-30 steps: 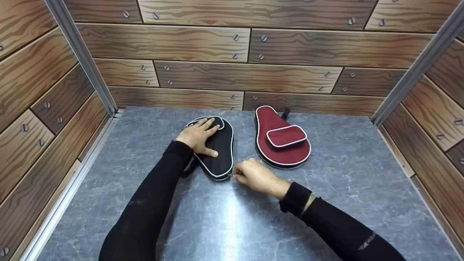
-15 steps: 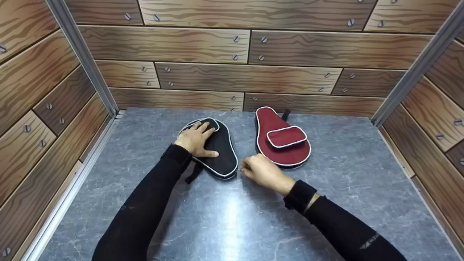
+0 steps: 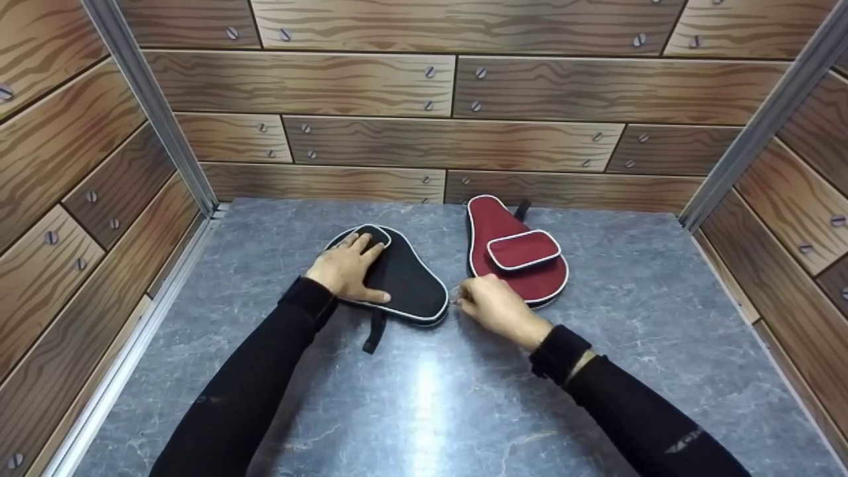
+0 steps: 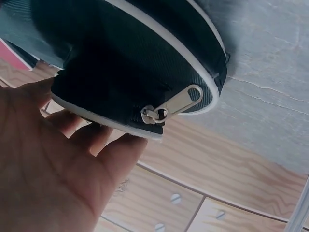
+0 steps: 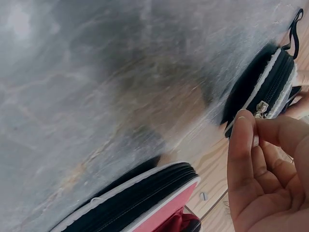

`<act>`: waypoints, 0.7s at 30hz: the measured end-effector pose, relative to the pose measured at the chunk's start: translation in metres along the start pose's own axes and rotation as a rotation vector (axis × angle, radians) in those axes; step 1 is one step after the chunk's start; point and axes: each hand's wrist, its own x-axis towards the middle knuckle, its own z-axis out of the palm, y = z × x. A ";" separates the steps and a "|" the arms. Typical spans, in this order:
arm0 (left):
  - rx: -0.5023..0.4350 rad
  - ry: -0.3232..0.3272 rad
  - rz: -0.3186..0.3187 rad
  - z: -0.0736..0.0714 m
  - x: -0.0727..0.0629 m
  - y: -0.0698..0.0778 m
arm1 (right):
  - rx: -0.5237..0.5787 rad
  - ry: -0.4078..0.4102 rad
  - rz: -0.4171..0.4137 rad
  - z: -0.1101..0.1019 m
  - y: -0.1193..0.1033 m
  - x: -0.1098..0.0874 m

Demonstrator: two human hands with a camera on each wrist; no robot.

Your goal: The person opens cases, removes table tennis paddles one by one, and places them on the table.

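A black table tennis paddle case (image 3: 411,281) with white piping lies flat, its narrow end pointing right. My left hand (image 3: 346,268) rests on its wide end, fingers spread over the small pocket (image 3: 379,233). In the left wrist view a metal zipper pull (image 4: 179,104) hangs from the pocket's side. At the narrow end my right hand (image 3: 493,305) pinches another zipper pull (image 5: 260,109) between thumb and forefinger. Along that edge the zipper (image 5: 275,84) looks closed near the slider. A black strap (image 3: 375,331) sticks out from the case's near side.
A red paddle case (image 3: 487,222) with a raised pocket (image 3: 525,250) lies just behind and beside my right hand. The grey marbled tabletop (image 3: 596,265) is bounded by wood-patterned walls (image 3: 371,139) at the back and sides.
The black case has turned counterclockwise, its narrow end swinging from the near side toward the right. My right hand moved right and slightly away with the zipper pull; my left hand stayed on the case.
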 end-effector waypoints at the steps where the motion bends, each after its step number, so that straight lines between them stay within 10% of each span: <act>1: -0.006 0.001 -0.001 0.000 -0.002 0.000 | 0.005 0.003 0.002 0.000 0.001 0.000; 21: -0.012 0.078 -0.015 0.014 -0.001 0.000 | 0.016 0.022 -0.130 0.015 -0.006 -0.018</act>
